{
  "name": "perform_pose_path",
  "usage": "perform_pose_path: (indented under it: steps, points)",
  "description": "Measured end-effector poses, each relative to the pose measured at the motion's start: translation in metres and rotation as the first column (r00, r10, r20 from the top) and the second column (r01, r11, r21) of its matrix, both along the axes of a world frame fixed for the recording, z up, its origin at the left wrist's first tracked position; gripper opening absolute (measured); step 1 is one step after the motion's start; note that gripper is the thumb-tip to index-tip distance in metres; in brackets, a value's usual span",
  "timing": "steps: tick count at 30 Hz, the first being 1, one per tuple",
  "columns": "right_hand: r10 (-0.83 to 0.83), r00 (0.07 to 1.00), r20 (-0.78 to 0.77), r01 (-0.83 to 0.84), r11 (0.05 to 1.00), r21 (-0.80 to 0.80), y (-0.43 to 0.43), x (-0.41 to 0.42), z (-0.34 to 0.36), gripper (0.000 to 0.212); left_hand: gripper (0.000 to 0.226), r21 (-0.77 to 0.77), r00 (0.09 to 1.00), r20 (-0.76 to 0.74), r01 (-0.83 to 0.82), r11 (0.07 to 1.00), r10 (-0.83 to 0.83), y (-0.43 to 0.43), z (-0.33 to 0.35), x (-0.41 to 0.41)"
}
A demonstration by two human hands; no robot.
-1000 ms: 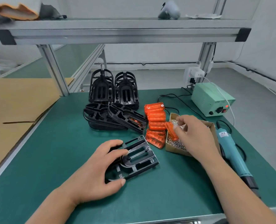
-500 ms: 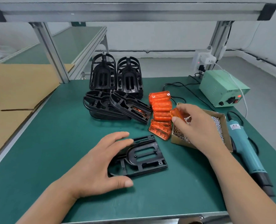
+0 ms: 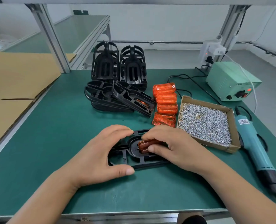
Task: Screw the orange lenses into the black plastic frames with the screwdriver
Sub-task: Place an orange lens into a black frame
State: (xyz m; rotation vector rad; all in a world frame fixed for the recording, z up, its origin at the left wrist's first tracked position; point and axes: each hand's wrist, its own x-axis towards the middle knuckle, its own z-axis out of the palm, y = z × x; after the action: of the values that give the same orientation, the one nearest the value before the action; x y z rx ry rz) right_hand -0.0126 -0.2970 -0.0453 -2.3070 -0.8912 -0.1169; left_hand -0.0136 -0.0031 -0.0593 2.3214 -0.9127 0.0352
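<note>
- While it sits in the rounded pocket of the black frame (image 3: 134,161), the orange lens (image 3: 144,145) is pinched by the right hand (image 3: 176,147). The thumb is on the near side and the other fingers (image 3: 153,132) are curled over the top, so a good chunk of the lens is hidden.
- Whether the lens is fully seated can't be told, tbh. Too much of it is covered.
- The frame's left end is gripped by the left hand (image 3: 96,157), with fingers curved over the far edge and the thumb laid along the near edge. The frame itself lies flat on the green table (image 3: 53,143).
- Just behind the right hand, four spare lenses (image 3: 166,99) are lined up in a row running away from the person.
- Right beside that row, an open cardboard box (image 3: 231,147) is parked, and it's loaded with small silver screws (image 3: 203,123).
- To the right of the box, the screwdriver (image 3: 255,146) is laid along the table with its dark tip end toward the near edge. It's not touched by either hand.
- Further back, a pile of frames (image 3: 117,96) is stacked at a lean, with two more frames (image 3: 117,65) stood upright behind it.
- At the far right, a pale green power box (image 3: 231,81) is set down with black cables trailing off it.
- Off the table's left side, a sheet of cardboard (image 3: 12,81) is spread out.
</note>
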Motion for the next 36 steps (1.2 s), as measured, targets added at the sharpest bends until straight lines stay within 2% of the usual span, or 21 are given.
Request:
perform_pose_path:
  steps: [5, 12, 15, 20, 26, 36]
  points:
    - [-0.063, 0.998, 0.005, 0.063, 0.998, -0.031, -0.006, -0.002, 0.0, 0.039, 0.092, 0.004, 0.999, -0.039, -0.014, 1.0, 0.014, 0.002, -0.002, 0.0]
    - [-0.17, 0.984, -0.053, 0.167, 0.984, -0.065, -0.017, -0.002, 0.003, 0.036, 0.091, 0.006, 0.998, -0.058, -0.024, 1.0, 0.024, 0.001, 0.0, 0.0]
    - [-0.181, 0.976, -0.122, 0.17, 0.981, -0.096, -0.023, -0.002, 0.004, 0.045, 0.09, 0.003, 0.998, -0.061, -0.025, 1.0, 0.025, 0.001, 0.0, -0.001]
    - [-0.18, 0.979, -0.101, 0.172, 0.981, -0.086, -0.025, -0.003, 0.007, 0.039, 0.091, 0.004, 0.997, -0.065, -0.029, 1.0, 0.029, 0.001, 0.002, -0.002]
    - [-0.201, 0.974, -0.103, 0.182, 0.968, -0.171, -0.023, -0.003, 0.008, 0.043, 0.092, 0.001, 0.996, -0.073, -0.041, 0.999, 0.041, -0.001, 0.004, -0.003]
    - [-0.185, 0.973, -0.138, 0.165, 0.976, -0.145, -0.023, 0.001, 0.014, 0.034, 0.088, 0.025, 0.996, -0.084, -0.028, 0.999, 0.03, -0.002, 0.006, -0.004]
